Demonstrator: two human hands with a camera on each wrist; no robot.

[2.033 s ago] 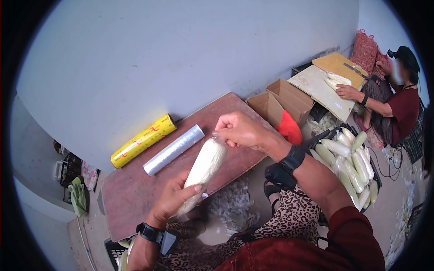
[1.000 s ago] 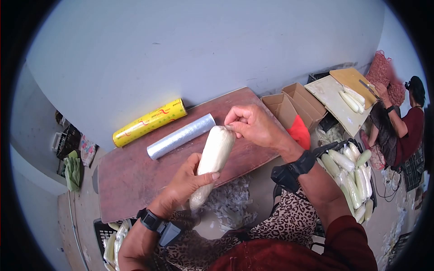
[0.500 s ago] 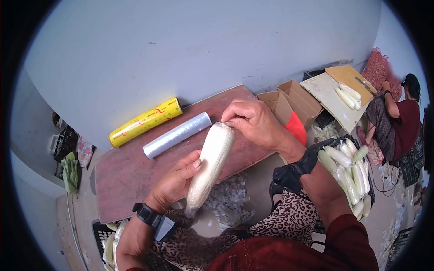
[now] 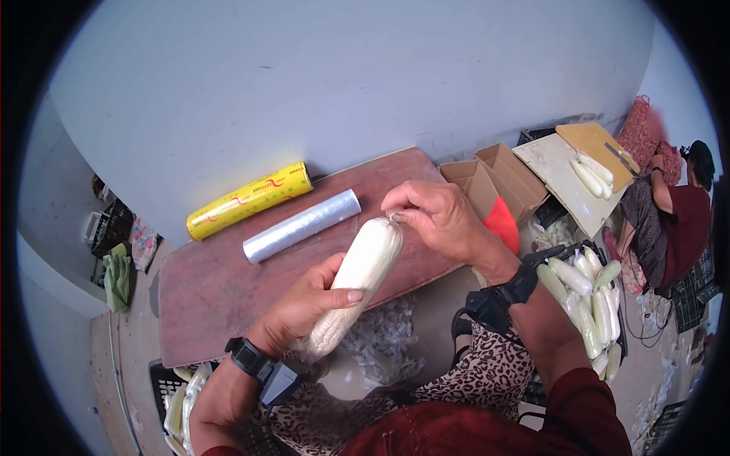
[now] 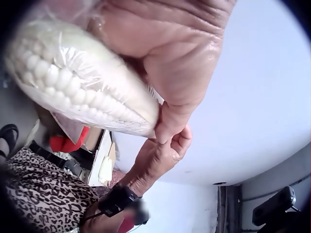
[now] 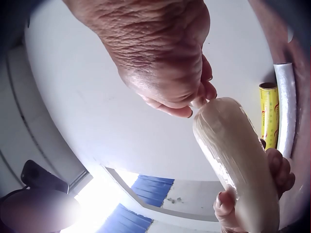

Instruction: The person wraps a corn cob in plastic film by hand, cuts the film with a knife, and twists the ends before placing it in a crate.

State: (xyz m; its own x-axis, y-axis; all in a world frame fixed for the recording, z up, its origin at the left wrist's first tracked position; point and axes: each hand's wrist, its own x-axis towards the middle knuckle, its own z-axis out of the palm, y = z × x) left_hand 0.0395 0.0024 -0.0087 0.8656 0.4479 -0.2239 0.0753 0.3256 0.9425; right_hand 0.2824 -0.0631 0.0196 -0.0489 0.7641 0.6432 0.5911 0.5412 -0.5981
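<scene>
An ear of white corn [image 4: 363, 273], partly in pale husk and wrapped in clear film, is held tilted above the front edge of the table. My left hand [image 4: 308, 302] grips it around the lower half, thumb across the front. Rows of kernels show under the shiny film on the corn [image 5: 63, 80] in the left wrist view. At the upper end, my right hand [image 4: 441, 222] pinches a small twist of film between thumb and fingertips. The right wrist view shows the fingertips [image 6: 182, 112] right at the rounded end of the corn [image 6: 228, 141].
On the reddish table [image 4: 205, 304] lie a yellow printed roll [image 4: 249, 200] and a clear film roll [image 4: 303, 226]. Right of it stand a cardboard box [image 4: 502, 178] and a crate of wrapped corn [image 4: 585, 296]. Another person [image 4: 677, 220] sits by a board [image 4: 566, 178] at far right.
The corn has turned in my left hand, so kernels now show near its lower end. My right hand stays at the upper end. The other person's hand has left the corn on the board.
</scene>
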